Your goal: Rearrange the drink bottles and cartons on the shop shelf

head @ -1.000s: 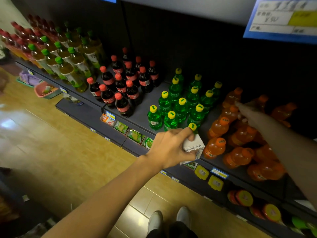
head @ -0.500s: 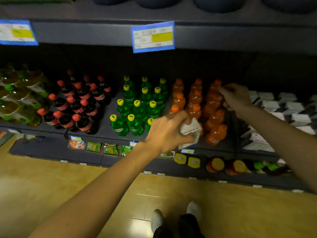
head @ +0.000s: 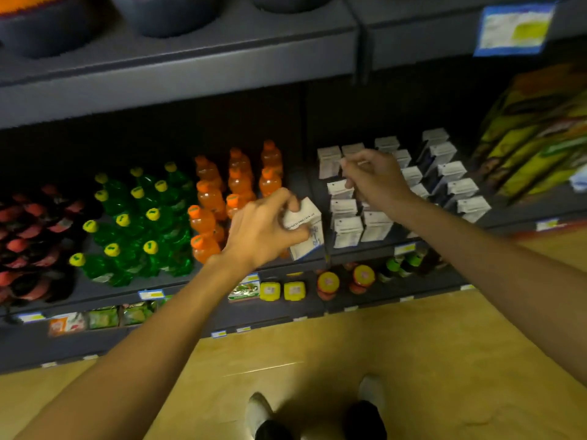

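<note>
Now my left hand has its fingers wrapped round a white carton, held tilted at the shelf front between the orange bottles and the carton rows. My right hand hovers over those rows, fingers curled; whether they pinch anything, I cannot tell.

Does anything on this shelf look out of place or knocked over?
One white carton is apart from the other cartons, tilted in the left hand in front of the orange bottles. Nothing looks spilled or toppled.
</note>
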Demonstrator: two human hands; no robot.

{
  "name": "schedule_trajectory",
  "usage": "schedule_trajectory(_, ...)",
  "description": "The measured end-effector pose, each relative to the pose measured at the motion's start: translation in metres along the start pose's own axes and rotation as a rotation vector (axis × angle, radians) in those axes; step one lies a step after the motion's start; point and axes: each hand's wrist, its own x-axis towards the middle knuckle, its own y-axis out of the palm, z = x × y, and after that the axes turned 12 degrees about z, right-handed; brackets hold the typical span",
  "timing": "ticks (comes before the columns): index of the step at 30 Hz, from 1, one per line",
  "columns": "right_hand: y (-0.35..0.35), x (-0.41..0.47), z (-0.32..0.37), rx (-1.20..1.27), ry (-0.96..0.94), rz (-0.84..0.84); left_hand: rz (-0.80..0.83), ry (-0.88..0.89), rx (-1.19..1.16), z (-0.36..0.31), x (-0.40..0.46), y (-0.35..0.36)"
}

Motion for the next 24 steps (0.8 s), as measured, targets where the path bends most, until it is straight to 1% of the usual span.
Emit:
schedule_trajectory(5, -0.063, -0.006, -0.024, -0.101, -0.102, 0.039, 0.037, -0.001, 0.080, -0.034, 0.037, 0.025)
schedule_trajectory(9, -0.091, -0.005, -0.033, -0.089, -0.137, 0.051, -0.003, 0.020, 0.122, -0.045, 0.056, 0.031)
schedule_trajectory(15, -0.104, 0.004, -0.050, -0.081, -0.132, 0.017, -0.022, 0.015, 0.219, -0.038, 0.095, 0.033)
schedule_trajectory(19, -0.108, 0.017, -0.056, -0.059, -0.106, 0.011, 0.023, 0.020, 0.288, -0.032, 0.133, 0.036)
schedule_trajectory(24, -0.109, 0.039, -0.067, -0.075, -0.128, -0.033, 0.099, -0.026, 0.397, -0.023, 0.178, 0.041)
